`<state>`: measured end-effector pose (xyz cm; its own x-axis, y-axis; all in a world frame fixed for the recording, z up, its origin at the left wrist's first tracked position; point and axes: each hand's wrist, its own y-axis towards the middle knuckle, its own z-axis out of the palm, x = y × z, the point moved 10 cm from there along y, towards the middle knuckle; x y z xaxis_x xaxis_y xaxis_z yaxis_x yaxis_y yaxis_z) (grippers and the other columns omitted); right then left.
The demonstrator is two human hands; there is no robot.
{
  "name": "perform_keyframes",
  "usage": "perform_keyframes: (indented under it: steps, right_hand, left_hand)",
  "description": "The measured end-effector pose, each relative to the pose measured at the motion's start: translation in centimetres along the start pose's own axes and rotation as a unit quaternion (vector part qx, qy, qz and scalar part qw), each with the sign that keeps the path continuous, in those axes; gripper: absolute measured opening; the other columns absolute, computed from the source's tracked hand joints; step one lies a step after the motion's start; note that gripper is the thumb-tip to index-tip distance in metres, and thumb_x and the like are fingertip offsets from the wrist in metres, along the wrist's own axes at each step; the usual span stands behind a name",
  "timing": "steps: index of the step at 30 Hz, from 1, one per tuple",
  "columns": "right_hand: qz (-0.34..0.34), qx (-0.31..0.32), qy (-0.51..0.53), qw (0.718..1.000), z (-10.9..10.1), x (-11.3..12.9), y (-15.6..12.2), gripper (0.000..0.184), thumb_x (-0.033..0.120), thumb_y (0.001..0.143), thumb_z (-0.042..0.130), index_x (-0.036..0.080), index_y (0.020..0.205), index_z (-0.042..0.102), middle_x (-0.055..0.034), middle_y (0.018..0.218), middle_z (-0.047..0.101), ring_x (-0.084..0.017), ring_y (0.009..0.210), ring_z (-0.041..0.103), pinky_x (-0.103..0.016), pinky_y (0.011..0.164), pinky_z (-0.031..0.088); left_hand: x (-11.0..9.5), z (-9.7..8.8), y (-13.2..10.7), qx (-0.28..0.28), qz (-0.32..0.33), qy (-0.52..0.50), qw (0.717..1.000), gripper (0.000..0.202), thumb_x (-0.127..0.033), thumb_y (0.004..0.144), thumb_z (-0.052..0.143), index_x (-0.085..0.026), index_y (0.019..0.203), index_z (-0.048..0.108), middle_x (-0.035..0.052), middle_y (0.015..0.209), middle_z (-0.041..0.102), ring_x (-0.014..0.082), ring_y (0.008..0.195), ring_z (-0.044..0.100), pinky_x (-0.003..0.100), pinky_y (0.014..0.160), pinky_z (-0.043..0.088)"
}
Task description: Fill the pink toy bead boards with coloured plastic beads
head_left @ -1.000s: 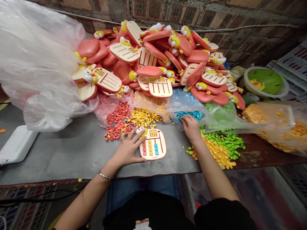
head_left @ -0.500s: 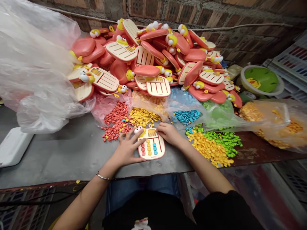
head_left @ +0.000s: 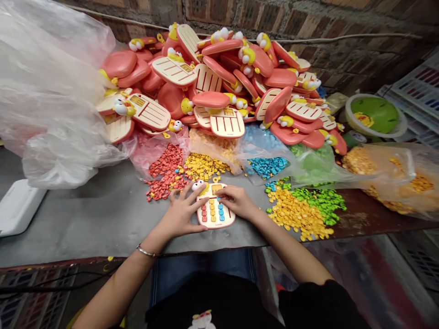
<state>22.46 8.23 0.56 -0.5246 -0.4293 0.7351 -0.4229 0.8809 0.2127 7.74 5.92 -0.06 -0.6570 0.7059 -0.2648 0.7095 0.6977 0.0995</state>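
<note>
A cream toy board with a pink rim [head_left: 228,222] lies on the grey table, with red, yellow and blue pieces in columns on it and a yellow, white-eyed head at its top left. My left hand [head_left: 181,211] holds the board's left side, fingers spread over its upper part and thumb at the lower edge. Over the board's upper right my right hand [head_left: 240,201] is in a pinch, its fingertips at the top of the blue column. A small blue piece [head_left: 218,199] shows at those fingertips, partly hidden.
Behind are heaps of red pieces [head_left: 168,164], yellow pieces [head_left: 202,166] and blue pieces [head_left: 267,167]. Orange-yellow pieces [head_left: 298,212] and green pieces [head_left: 322,201] lie to the right. A pile of similar boards [head_left: 228,123] rises by the wall. Plastic bags [head_left: 58,100] flank it.
My right hand has moved left and slightly down, from the board's upper right edge to the top of the blue column. A blue piece now shows at its fingertips. My left hand stays put.
</note>
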Motion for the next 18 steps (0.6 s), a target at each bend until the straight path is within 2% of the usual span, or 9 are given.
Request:
perform_keyframes:
  steps: [3, 5, 6, 8, 10, 11, 13, 15, 18]
  right_hand:
    - [-0.005, 0.041, 0.039, 0.998, 0.4, 0.7, -0.3, 0.017, 0.024, 0.088, 0.064, 0.019, 0.103, 0.07, -0.0069, 0.097, 0.074, -0.019, 0.085, 0.067, -0.03, 0.076, 0.05]
    - [0.007, 0.057, 0.054, 0.997, -0.7, 0.4, -0.7, 0.019, 0.031, 0.088, 0.065, 0.02, 0.102, 0.071, -0.0057, 0.093, 0.074, -0.018, 0.079, 0.066, -0.029, 0.072, 0.05]
    - [0.023, 0.034, 0.052, 0.998, -2.0, -0.3, -0.8, 0.018, 0.033, 0.088, 0.064, 0.02, 0.099, 0.071, -0.005, 0.089, 0.074, -0.018, 0.076, 0.065, -0.028, 0.069, 0.049]
    - [0.076, -0.084, 0.01, 0.994, -6.4, -2.7, -1.4, 0.017, 0.033, 0.09, 0.06, 0.019, 0.091, 0.07, -0.0041, 0.081, 0.071, -0.018, 0.07, 0.063, -0.029, 0.065, 0.048]
    - [0.134, -0.212, -0.077, 0.965, -10.7, -5.4, -2.4, 0.016, 0.027, 0.089, 0.054, 0.019, 0.085, 0.067, -0.0052, 0.079, 0.069, -0.019, 0.071, 0.062, -0.03, 0.067, 0.048]
    - [0.155, -0.233, -0.124, 0.952, -11.8, -6.6, -2.6, 0.014, 0.024, 0.087, 0.053, 0.018, 0.085, 0.066, -0.0065, 0.082, 0.068, -0.02, 0.073, 0.061, -0.032, 0.069, 0.048]
    - [0.174, -0.193, -0.205, 0.944, -11.9, -8.6, -2.0, 0.012, 0.017, 0.081, 0.054, 0.017, 0.086, 0.065, -0.0092, 0.087, 0.067, -0.023, 0.08, 0.061, -0.034, 0.074, 0.048]
    - [0.176, -0.118, -0.253, 0.944, -10.6, -9.9, -1.2, 0.015, 0.013, 0.077, 0.054, 0.016, 0.087, 0.065, -0.0107, 0.089, 0.067, -0.025, 0.085, 0.061, -0.036, 0.078, 0.048]
    - [0.165, -0.087, -0.264, 0.946, -9.6, -10.1, -0.9, 0.022, 0.014, 0.08, 0.052, 0.015, 0.097, 0.066, -0.0119, 0.094, 0.067, -0.026, 0.087, 0.061, -0.037, 0.079, 0.048]
  left_hand:
    - [-0.1, 0.0, 0.0, 0.003, -0.001, 0.005, 1.0, 0.075, -0.071, 0.076, 0.062, -0.032, 0.139, 0.053, 0.0061, 0.161, 0.026, 0.0415, 0.145, 0.021, 0.056, 0.103, 0.014]
    - [-0.1, -0.1, 0.1, 0.005, -0.003, 0.006, 1.0, 0.076, -0.069, 0.075, 0.065, -0.032, 0.14, 0.052, 0.0064, 0.161, 0.026, 0.0421, 0.144, 0.022, 0.055, 0.102, 0.015]
    - [0.0, -0.1, 0.1, 0.005, -0.005, 0.005, 1.0, 0.076, -0.069, 0.075, 0.065, -0.032, 0.14, 0.052, 0.0065, 0.161, 0.027, 0.0424, 0.144, 0.022, 0.055, 0.102, 0.015]
    - [0.0, -0.1, 0.1, 0.005, -0.007, 0.0, 1.0, 0.077, -0.069, 0.074, 0.066, -0.032, 0.139, 0.052, 0.0067, 0.16, 0.028, 0.0427, 0.144, 0.022, 0.055, 0.102, 0.016]
    - [0.0, -0.1, 0.1, 0.006, -0.007, -0.004, 1.0, 0.077, -0.07, 0.074, 0.066, -0.032, 0.14, 0.052, 0.0073, 0.16, 0.028, 0.0429, 0.144, 0.022, 0.055, 0.103, 0.016]
    - [0.0, 0.0, 0.1, 0.008, -0.006, -0.003, 1.0, 0.078, -0.07, 0.074, 0.066, -0.032, 0.14, 0.052, 0.0076, 0.16, 0.028, 0.043, 0.144, 0.021, 0.054, 0.103, 0.016]
    - [0.0, 0.0, 0.0, 0.012, -0.005, -0.001, 1.0, 0.08, -0.07, 0.073, 0.066, -0.032, 0.141, 0.051, 0.0079, 0.16, 0.028, 0.0432, 0.144, 0.02, 0.055, 0.103, 0.016]
    - [0.0, 0.1, 0.0, 0.013, -0.007, 0.0, 1.0, 0.081, -0.07, 0.073, 0.066, -0.032, 0.142, 0.05, 0.0078, 0.16, 0.028, 0.0434, 0.144, 0.02, 0.055, 0.103, 0.015]
    - [0.1, 0.0, 0.0, 0.014, -0.008, -0.003, 1.0, 0.08, -0.07, 0.073, 0.067, -0.032, 0.142, 0.05, 0.0074, 0.16, 0.029, 0.0435, 0.144, 0.02, 0.055, 0.103, 0.016]
